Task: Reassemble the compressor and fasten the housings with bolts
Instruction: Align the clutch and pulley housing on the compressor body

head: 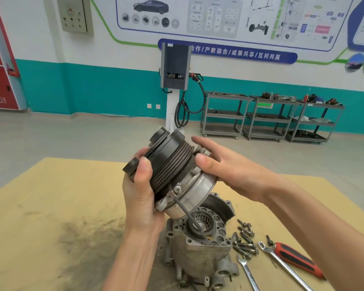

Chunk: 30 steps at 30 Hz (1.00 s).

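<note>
Gripping the front housing (177, 175) by its black pulley, the left hand (141, 192) is curling its thumb and fingers round the grooved rim and clutch plate, holding the piece tilted in the air just above the body (198, 246). The right hand (225, 166) is lying against the housing's far side with fingers straight and loosely together, thumb pressing on the metal flange behind the pulley. A dark wire (187, 213) is hanging from a clamp on the housing down toward the body's open top, crossing in front of the bearing (204, 220) seated there and partly hiding it. The body is standing upright on the table (51, 206), its ring of holes facing up, its upper rim partly covered by the lifted housing. Just right of the body a heap of bolts (244, 242) is lying, some touching one another. Further right of the body two wrenches (282, 267) are lying side by side, with a red-handled tool (298, 259) beyond them, touching the nearer wrench's shaft or passing over it; which one, I cannot tell. Left of the body a dark smudge (80, 234) is staining the tabletop. Well behind the body, across the floor, grey carts (269, 116) are standing by the teal wall beside a charger post (174, 80).
</note>
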Available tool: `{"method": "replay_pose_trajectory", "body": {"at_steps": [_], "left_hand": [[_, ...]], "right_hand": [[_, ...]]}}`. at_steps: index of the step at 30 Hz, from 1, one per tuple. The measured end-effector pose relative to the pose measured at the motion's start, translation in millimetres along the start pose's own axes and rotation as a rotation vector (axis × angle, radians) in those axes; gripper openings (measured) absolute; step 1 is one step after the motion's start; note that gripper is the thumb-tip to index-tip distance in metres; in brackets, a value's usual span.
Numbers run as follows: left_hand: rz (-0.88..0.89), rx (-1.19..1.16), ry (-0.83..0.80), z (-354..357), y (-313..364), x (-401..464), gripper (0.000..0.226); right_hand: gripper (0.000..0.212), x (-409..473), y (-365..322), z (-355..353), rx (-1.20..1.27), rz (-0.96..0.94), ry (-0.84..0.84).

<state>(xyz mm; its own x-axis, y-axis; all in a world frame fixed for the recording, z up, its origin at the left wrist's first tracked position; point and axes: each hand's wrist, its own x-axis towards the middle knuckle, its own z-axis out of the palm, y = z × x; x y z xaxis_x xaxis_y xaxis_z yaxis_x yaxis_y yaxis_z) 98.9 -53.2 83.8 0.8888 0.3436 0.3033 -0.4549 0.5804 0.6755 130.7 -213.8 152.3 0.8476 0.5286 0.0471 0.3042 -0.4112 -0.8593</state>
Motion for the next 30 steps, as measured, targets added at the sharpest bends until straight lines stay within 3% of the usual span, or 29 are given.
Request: {"method": "replay_pose_trajectory", "body": {"at_steps": [4,11,15,30], "left_hand": [[0.039,0.073,-0.070,-2.9,1.9,2.0,0.119],[0.003,0.205,-0.205,12.5,-2.3,11.2,0.119],[-0.021,0.269,-0.256,16.8,-14.6,10.1,0.109],[-0.085,0.471,-0.433,2.1,-27.8,4.3,0.106]], "right_hand": [[0.142,-7.6,15.3,2.1,0.094,-0.048,0.012],[0.120,-25.1,45.7,-0.9,0.063,-0.135,0.130],[0.123,-34.3,59.3,-5.1,0.116,-0.135,0.165],[0.115,-46.7,108.4,30.4,0.132,-0.215,0.252]]}}
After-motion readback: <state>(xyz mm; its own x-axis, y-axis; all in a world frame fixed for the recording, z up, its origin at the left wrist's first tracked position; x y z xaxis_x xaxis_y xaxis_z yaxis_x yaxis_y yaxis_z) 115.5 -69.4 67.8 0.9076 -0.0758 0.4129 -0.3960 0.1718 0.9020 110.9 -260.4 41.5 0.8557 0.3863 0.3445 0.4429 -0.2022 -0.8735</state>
